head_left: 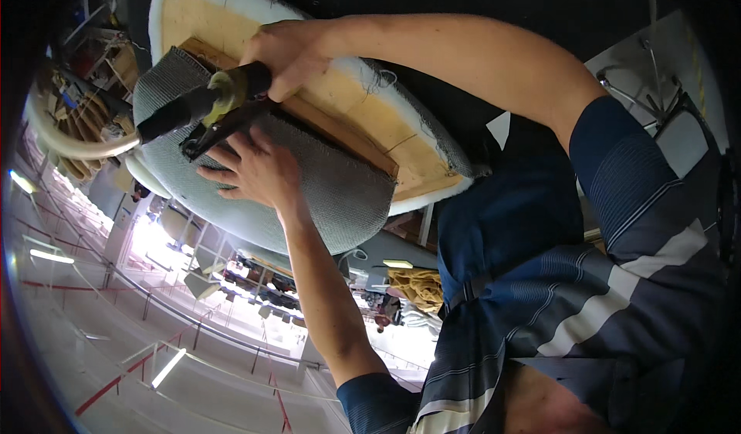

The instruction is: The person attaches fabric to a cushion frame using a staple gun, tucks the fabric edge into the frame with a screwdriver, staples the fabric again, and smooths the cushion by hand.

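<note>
In the upper left, a tool [229, 93] was in front of some cloth [343, 194]. A wood strip [343, 138] lay on a board [367, 110], beside the cloth. A light [169, 368] was lower left.

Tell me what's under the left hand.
Grey woven fabric shows around the left hand, with a black tool close by. The patch directly beneath the hand is covered and cannot be seen.

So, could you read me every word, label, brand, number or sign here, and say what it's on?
There is no text I can read in this picture.
Tool in the right hand: no legible marking.
Grey fabric under the left hand: no writing visible.
Small white piece: no writing visible.
Striped shirt: no lettering visible.
Farther off, everything is too small or blurred to read.
</note>
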Tool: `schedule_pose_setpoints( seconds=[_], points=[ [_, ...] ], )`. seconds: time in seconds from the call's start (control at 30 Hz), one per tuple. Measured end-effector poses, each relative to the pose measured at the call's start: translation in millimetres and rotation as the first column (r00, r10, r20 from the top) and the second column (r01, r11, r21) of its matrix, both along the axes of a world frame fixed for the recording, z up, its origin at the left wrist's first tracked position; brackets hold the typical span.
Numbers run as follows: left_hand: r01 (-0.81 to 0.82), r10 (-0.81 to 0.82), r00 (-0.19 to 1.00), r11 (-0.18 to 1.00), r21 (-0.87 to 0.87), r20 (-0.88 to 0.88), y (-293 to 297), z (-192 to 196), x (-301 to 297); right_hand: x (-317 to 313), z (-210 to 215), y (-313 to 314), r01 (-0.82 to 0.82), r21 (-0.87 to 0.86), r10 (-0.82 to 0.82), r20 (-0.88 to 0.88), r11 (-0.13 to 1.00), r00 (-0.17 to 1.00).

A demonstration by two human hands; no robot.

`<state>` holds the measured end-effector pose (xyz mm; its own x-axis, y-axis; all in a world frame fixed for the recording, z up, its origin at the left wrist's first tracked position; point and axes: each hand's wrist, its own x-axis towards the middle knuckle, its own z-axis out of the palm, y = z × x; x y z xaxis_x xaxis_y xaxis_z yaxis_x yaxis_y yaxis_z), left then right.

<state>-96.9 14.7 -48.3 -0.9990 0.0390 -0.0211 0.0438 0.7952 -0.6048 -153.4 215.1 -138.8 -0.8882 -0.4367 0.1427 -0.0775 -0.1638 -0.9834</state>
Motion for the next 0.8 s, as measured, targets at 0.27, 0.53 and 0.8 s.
schedule_pose_setpoints(
  seconds=[0.27,0.53,0.8],
  points=[
    [0.109,-0.083,0.99,0.964,0.244,-0.114,-5,0,2,10,-10,20,0.041,-0.096,-0.042,-0.009,0.995,0.999],
    [0.045,-0.032,0.998,0.973,0.225,-0.06,-6,1,2,5,-12,-7,0.017,-0.061,-0.02,-0.053,0.998,0.998],
    [0.042,-0.025,0.997,0.974,0.224,-0.078,-11,-2,1,1,-8,-15,0.035,-0.03,-0.039,-0.15,0.999,0.988]
  ],
)
